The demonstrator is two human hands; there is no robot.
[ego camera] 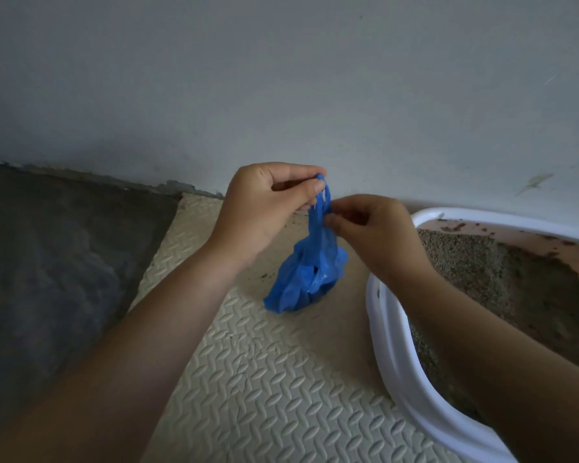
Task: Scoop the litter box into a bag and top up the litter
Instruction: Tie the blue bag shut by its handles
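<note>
Blue plastic bag [306, 277] hangs btwn both hands, bulging at the bottom w/ contents hidden inside; its base sits on or just above the cream foam mat [281, 379], can't tell which. Bag neck is twisted into thin handles running up to the hands. Left hand [264, 203] has fingers curled, pinching the top loop of the handles btwn thumb and forefinger. Right hand [371, 228] pinches the handle strand just below that, fingertips closed on the plastic.

Litter box [391, 345], white rim w/ pinkish inner wall, sits at right on the mat, just beside the bag. Inside: grey-tan granular litter [475, 262], piled higher toward the far-left corner and sloping down to the right. Dark crumbs stick to the inner wall near the far rim. A few dark specks lie on the mat near the bag.

Mat lies on a dark grey floor [47, 262] and runs up to the pale wall [281, 78].
</note>
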